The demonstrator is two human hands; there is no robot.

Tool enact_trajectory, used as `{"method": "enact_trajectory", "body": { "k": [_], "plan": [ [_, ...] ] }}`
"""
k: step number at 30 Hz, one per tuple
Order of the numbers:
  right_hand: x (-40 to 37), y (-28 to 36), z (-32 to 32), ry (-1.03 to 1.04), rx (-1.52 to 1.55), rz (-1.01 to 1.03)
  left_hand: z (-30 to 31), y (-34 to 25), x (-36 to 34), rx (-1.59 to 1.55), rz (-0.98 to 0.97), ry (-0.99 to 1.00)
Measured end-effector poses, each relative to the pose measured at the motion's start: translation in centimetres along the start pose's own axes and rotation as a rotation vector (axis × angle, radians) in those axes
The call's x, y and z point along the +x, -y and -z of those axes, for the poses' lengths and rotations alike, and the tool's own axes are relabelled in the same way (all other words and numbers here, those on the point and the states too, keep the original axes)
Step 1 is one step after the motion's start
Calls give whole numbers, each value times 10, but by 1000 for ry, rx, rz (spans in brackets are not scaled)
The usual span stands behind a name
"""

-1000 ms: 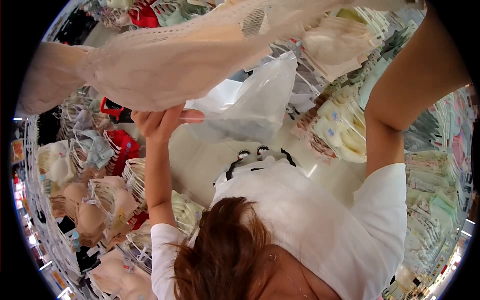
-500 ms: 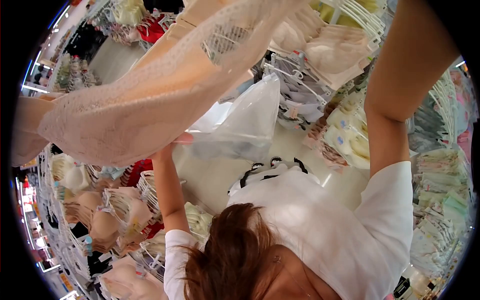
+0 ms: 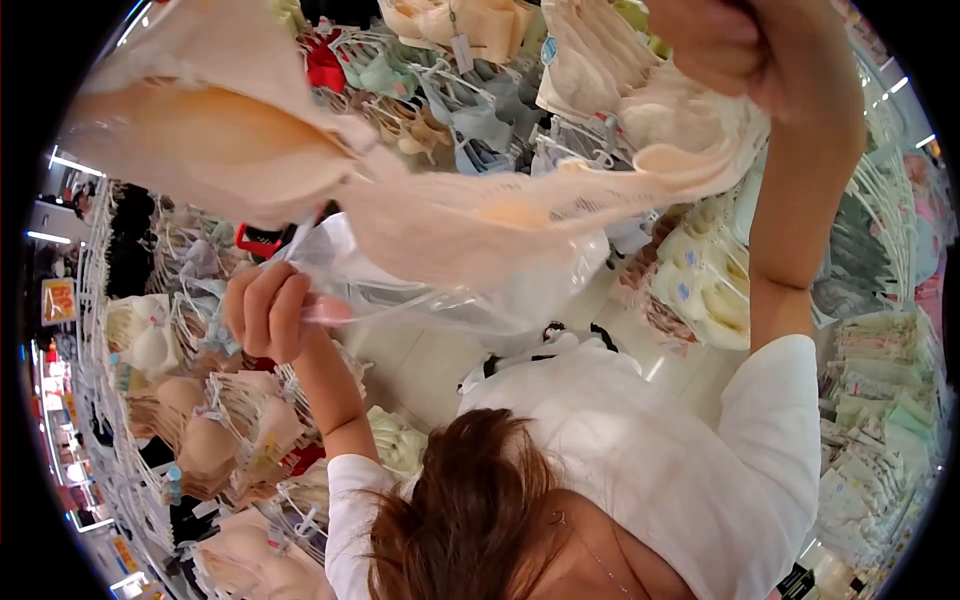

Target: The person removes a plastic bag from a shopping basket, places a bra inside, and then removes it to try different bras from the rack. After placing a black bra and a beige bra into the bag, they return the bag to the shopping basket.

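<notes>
My left hand (image 3: 268, 312), fingers curled, grips the edge of a clear plastic bag (image 3: 450, 300) that spreads out to its right. Something white shows through the bag. A pale beige lace bra (image 3: 420, 225) stretches across the view above it, very close to the camera at the upper left and partly covering the bag. Its right end rises toward my raised right hand (image 3: 730, 50), whose fingers are closed; the exact grip is blurred and cut off by the top edge.
Racks of hanging bras surround me: beige ones (image 3: 590, 60) ahead, pale yellow ones (image 3: 705, 270) to the right, tan ones (image 3: 185, 415) to the left. Packaged garments (image 3: 880, 400) line the far right. A tiled floor (image 3: 410, 365) shows below the bag.
My right hand has come down into view at the upper right. The bra has swung out across the view. My left hand has moved left and emerged from behind it, still gripping the bag.
</notes>
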State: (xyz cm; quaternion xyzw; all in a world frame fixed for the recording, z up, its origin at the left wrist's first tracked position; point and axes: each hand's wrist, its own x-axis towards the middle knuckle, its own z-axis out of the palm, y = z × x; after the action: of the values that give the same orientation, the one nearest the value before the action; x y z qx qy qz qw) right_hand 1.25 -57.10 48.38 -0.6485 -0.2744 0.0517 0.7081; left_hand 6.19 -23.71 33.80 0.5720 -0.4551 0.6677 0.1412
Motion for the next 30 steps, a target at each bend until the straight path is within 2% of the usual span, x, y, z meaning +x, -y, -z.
{"method": "enact_trajectory", "body": {
  "k": [1, 3, 4, 5, 6, 8, 10, 12, 14, 16, 18, 20, 21, 23, 24, 27, 29, 30],
  "plan": [
    [-1, -3, 5, 112, -10, 28, -1, -2, 1, -34, 23, 46],
    [-6, -14, 18, 207, 26, 15, -2, -7, 5, -62, 68, 116],
    [-6, -15, 23, 290, 63, 3, -7, -3, -6, -80, 104, 55],
    [-16, -4, 13, 129, 34, -114, -4, 1, -18, -21, 75, 50],
    [-17, -8, 24, 144, 27, -108, -1, 6, -26, 38, 46, 47],
    [-16, -30, 50, 379, 356, -43, -8, 9, -20, 36, 21, -1],
    [-14, -45, 59, 458, 386, -68, -10, 3, -12, 19, 10, -40],
    [-13, -66, 64, 594, 477, -165, -10, -5, 5, -185, 65, 92],
    [-11, -94, 70, 654, 601, -375, -14, -15, 18, -161, 29, 84],
    [-11, -129, 68, 670, 394, -87, -15, -19, 19, -354, 82, 248],
    [-6, -126, 46, 692, 248, 200, -21, -17, 17, -429, 84, 238],
    [-14, -138, 37, 697, 311, 154, -35, -23, 31, -487, 61, 105],
    [-19, -144, 22, 636, 422, 132, -40, -23, 31, -487, 63, 104],
    [-26, -158, -11, 512, 636, 83, -49, -24, 27, -513, -74, 29],
    [-27, -168, -18, 450, 741, 58, -50, -21, 27, -507, -126, 57],
    [-32, -203, -26, 468, 773, 81, -48, -37, 44, -437, -7, 132],
    [-41, -188, -45, 217, 577, 109, -50, -41, 47, -429, 10, 158],
    [-43, -177, -53, 220, 580, 102, -51, -42, 46, -425, 17, 161]
  ]
}}
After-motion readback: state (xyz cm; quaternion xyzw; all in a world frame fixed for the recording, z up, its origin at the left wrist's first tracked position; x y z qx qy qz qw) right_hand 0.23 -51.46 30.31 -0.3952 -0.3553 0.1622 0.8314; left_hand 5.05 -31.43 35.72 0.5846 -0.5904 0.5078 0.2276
